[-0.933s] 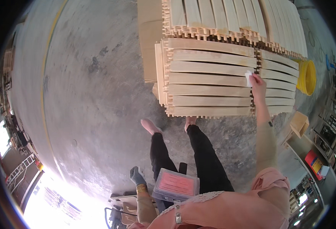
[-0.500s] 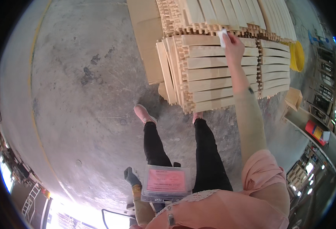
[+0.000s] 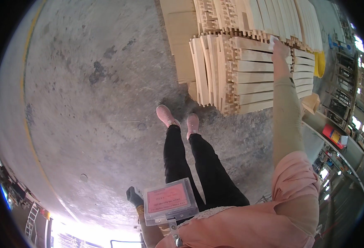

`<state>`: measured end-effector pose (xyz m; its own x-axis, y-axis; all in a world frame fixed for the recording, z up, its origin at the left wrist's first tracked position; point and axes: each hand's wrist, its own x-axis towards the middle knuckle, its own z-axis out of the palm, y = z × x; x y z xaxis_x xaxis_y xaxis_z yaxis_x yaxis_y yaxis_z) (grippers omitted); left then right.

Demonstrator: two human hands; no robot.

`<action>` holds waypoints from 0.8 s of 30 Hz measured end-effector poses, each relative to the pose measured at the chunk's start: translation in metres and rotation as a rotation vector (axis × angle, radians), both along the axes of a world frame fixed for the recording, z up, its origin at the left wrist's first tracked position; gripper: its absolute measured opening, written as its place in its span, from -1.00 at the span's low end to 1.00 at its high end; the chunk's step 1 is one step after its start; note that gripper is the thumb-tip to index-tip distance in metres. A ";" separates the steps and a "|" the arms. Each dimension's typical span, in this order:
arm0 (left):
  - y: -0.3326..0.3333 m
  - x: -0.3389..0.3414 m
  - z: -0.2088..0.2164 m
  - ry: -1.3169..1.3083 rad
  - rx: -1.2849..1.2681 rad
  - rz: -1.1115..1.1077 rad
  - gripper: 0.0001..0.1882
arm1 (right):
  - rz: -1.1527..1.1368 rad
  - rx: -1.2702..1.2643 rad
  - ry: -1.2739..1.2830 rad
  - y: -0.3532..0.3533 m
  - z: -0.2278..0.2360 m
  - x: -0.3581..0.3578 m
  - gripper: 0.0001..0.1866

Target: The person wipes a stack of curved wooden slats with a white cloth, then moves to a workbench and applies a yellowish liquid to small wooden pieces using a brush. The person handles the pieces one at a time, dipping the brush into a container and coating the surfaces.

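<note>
My right hand (image 3: 280,49) reaches out at the upper right, closed around a small white piece, perhaps cloth or paper (image 3: 273,42). It is at the top edge of a stack of pale wooden slats (image 3: 254,77) with tenoned ends, with more slats (image 3: 268,16) standing behind it. Low on the left, my left hand (image 3: 134,196) hangs by my side in a dark grey glove with a yellowish cuff. Its fingers are curled; a pale patch shows beside them, and whether it holds anything cannot be made out.
Cardboard (image 3: 184,45) stands along the stack's left side. A yellow round container (image 3: 319,64) is behind it to the right, with a cardboard box (image 3: 311,103) and a red container (image 3: 333,136) nearer. A clear badge holder (image 3: 168,201) hangs at my waist above the concrete floor (image 3: 87,124).
The stack has shifted rightward in view, and my feet have come closer together. My right hand has moved rightward along the stack's upper edge with the white piece. My left hand still hangs low.
</note>
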<state>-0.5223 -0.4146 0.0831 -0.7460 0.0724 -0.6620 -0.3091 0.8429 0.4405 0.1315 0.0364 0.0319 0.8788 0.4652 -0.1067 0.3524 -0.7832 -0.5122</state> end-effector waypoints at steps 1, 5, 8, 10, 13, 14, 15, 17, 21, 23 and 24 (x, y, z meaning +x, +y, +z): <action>-0.004 0.001 -0.008 -0.026 0.008 0.003 -0.84 | 0.049 -0.053 -0.038 -0.004 0.003 0.003 -0.67; 0.001 -0.001 -0.002 -0.070 -0.003 0.125 -0.84 | 0.221 -0.022 -0.077 -0.096 -0.014 -0.021 -0.67; 0.014 -0.005 0.017 -0.003 -0.129 0.073 -0.85 | 0.452 -0.251 -0.048 -0.168 -0.009 -0.086 -0.72; 0.046 -0.003 0.009 -0.023 -0.147 0.136 -0.86 | 0.359 -0.468 0.265 -0.202 0.017 -0.132 -0.76; 0.080 -0.013 0.015 -0.040 -0.214 0.049 -0.87 | 0.723 -0.632 0.227 -0.238 0.035 -0.168 -0.78; 0.095 -0.016 0.013 -0.051 -0.170 0.065 -0.87 | 0.800 -0.636 0.255 -0.233 0.039 -0.180 -0.78; 0.110 -0.018 0.011 -0.061 -0.128 0.080 -0.88 | 0.701 -0.625 0.323 -0.223 0.039 -0.189 -0.79; 0.146 -0.028 0.005 -0.089 -0.115 0.067 -0.88 | 0.496 -0.602 0.461 -0.201 0.038 -0.213 -0.80; 0.239 -0.043 -0.001 -0.140 -0.117 -0.029 -0.88 | 0.100 -0.378 0.752 -0.130 0.009 -0.239 -0.80; 0.271 -0.045 0.003 -0.133 -0.095 -0.039 -0.87 | 0.111 -0.273 0.784 -0.093 -0.004 -0.253 -0.79; 0.289 -0.047 -0.002 -0.137 -0.113 -0.067 -0.87 | 0.086 -0.215 0.784 -0.073 -0.008 -0.259 -0.78</action>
